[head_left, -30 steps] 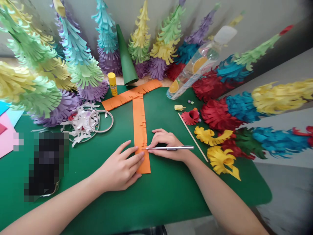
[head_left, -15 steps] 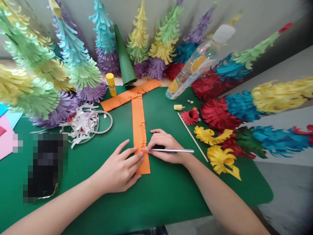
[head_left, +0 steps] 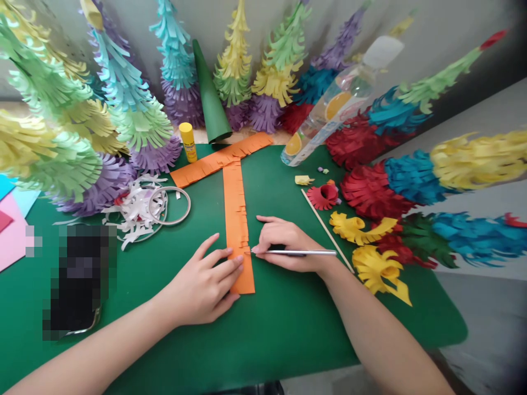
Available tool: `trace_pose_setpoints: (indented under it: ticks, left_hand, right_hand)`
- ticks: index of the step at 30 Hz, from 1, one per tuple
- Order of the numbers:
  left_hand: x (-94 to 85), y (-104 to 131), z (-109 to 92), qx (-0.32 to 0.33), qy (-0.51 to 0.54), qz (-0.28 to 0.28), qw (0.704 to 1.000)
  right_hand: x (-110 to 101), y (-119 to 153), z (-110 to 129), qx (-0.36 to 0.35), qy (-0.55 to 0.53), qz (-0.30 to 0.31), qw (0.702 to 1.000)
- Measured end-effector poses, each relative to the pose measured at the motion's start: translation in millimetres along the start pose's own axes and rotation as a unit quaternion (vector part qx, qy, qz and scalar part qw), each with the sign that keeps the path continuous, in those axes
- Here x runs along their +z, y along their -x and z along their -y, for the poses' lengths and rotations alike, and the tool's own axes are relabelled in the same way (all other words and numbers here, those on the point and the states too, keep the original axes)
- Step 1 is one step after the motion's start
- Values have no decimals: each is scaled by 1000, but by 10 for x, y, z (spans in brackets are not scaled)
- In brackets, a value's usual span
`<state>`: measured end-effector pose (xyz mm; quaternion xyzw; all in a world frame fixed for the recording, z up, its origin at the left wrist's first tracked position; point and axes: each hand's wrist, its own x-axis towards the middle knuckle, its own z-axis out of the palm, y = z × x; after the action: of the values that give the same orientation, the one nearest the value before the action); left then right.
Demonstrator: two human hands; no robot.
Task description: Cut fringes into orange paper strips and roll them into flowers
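Note:
An orange paper strip (head_left: 236, 219) lies lengthwise on the green table, with a row of short cuts along its right edge. My left hand (head_left: 209, 280) rests flat on its lower part, fingers spread and holding nothing. Pinched in my right hand (head_left: 286, 244) is a slim silver craft knife (head_left: 302, 253), its tip at the strip's right edge. A second orange strip (head_left: 197, 170), fringed along one edge, lies slantwise across the top of the first one.
Fringed paper cones (head_left: 272, 77) line the back and right. A green cone (head_left: 209, 99), glue stick (head_left: 188, 142) and bottle (head_left: 317, 120) stand behind the strips. Left lie a tape ring (head_left: 189, 211), white shreds (head_left: 134, 203) and a phone (head_left: 78, 280); right, a thin stick (head_left: 327, 230) and yellow fringed paper (head_left: 376, 266).
My right hand has drawn slightly right with the craft knife, its tip moving from within the strip to its edge. My left hand stays on the strip. The view has shifted slightly.

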<state>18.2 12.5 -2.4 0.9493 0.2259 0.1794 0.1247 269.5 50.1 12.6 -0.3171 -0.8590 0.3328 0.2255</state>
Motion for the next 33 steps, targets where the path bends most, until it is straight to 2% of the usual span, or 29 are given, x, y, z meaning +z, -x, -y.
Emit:
trace_pose_setpoints:
  ticks: [13,16,21,28,33]
  left_hand:
    - [2,3,0,-1,2,-3,1000]
    - [9,4,6,0,1,-2,1000]
    - [17,17,5,2,-6,4,1000]
    - [6,4,-1,1,-1,2,1000]
    - [6,7,3,0,-1,6,1000]
  right_hand:
    - [-98,47,9,22,-33,15,999]
    - [-85,70,-43,30,-52,-4,998]
    - [-28,61,-96,36,-91,-71,993]
    - [36,37,-23,32,-30,-51,998]
    - [82,26,-18,26,-24,-63,997]
